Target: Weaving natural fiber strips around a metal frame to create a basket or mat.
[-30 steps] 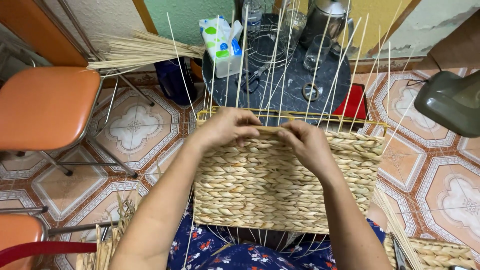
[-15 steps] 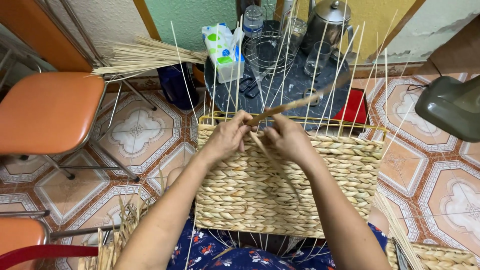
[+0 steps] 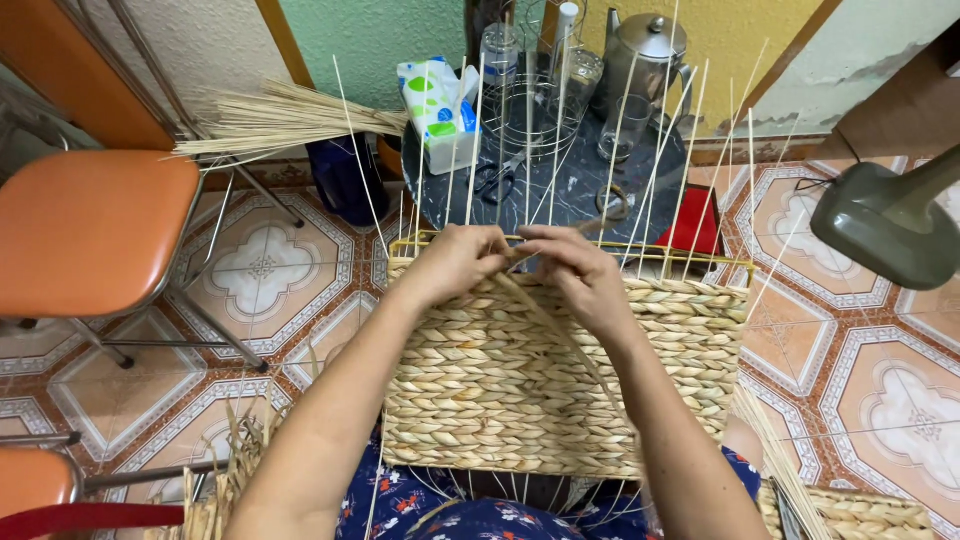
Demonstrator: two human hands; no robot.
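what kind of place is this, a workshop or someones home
Probably a home used for craft work: patterned floor tiles, a small dark round table bearing a steel kettle, and an orange-seated metal chair.

Fingertips hidden behind basket rim

A half-woven basket panel of pale braided straw stands upright on the person's lap, its rows running left to right. Thin pale stakes rise from its far edge, fanning upward past a yellow wire frame. One loose flat straw strand slants down across the weave from the top middle toward the near right.
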